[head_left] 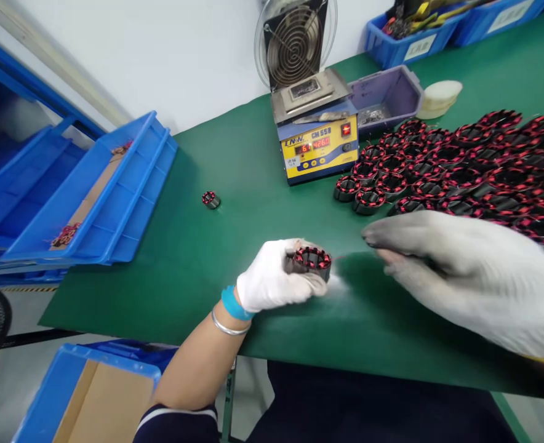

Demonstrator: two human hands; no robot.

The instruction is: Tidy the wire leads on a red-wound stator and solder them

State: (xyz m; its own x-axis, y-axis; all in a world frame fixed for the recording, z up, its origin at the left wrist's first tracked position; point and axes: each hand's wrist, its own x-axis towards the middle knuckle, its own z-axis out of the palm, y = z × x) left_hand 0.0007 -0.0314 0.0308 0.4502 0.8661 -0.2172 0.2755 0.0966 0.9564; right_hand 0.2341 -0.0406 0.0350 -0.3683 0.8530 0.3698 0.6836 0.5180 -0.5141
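Observation:
My left hand, in a white glove, grips a motor stator just above the green table. The stator is a black ring with red and black windings, its opening facing up. A faint reddish line, perhaps a wire, runs from its right side. My right hand, gloved and blurred, is apart from the stator, to its right. Its thumb and fingers are drawn together; whatever lies between them is too small to make out. A single smaller stator lies on the table to the left.
Many stators crowd the table's right side. A yellow-and-blue solder pot stands at the back before a fan, beside a purple bin. Blue trays are at the left; a blue tool bin is behind.

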